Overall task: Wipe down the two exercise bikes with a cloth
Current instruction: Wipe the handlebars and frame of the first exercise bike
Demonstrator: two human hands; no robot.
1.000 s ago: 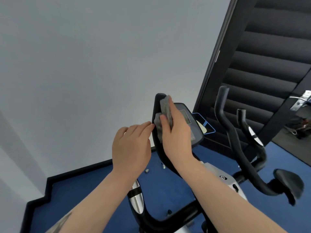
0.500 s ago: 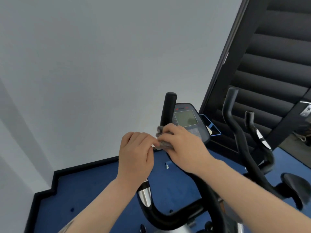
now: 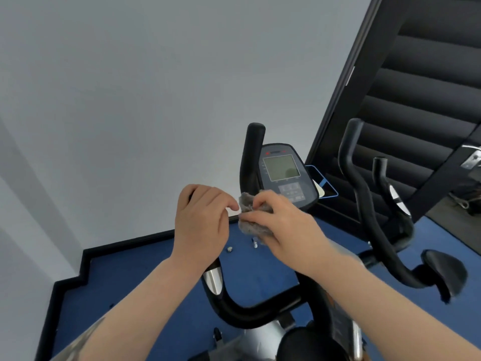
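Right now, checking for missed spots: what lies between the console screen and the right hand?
Head view: the console's button panel, then the grey cloth the right hand holds.
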